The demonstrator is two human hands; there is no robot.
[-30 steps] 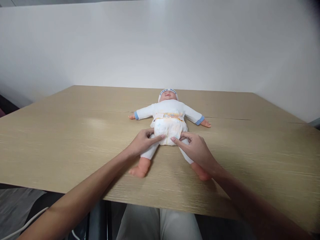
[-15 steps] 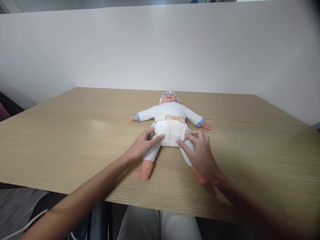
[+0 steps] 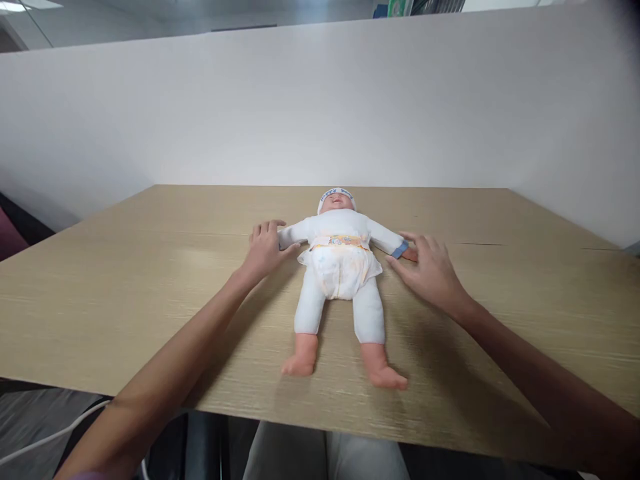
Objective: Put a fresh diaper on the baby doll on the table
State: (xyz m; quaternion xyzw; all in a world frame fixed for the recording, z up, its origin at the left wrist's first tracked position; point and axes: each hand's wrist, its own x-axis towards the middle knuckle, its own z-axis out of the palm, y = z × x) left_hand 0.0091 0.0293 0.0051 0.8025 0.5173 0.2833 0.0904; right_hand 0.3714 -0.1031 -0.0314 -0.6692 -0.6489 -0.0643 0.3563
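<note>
A baby doll [image 3: 338, 223] lies on its back on the wooden table [image 3: 150, 287], head toward the far edge. It wears a white suit with blue cuffs and a white headband with blue lettering. Around its waist sits a diaper [image 3: 340, 270] with an orange patterned front band. My left hand [image 3: 267, 250] is at the end of the doll's arm on the left, thumb and fingers apart, covering the doll's hand. Thumb and fingers of my right hand [image 3: 427, 272] are spread around the blue cuff [image 3: 400, 249] of the other arm; a firm grip does not show.
A white partition [image 3: 320, 113] rises behind the table. The near table edge runs above my lap [image 3: 320, 457]. A white cable [image 3: 55, 437] hangs at the lower left, beside a dark chair part.
Both hands have left the diaper's leg edges and moved up and outward to the doll's arms. The doll's legs now lie closer together and are fully uncovered. The camera view has tilted slightly.
</note>
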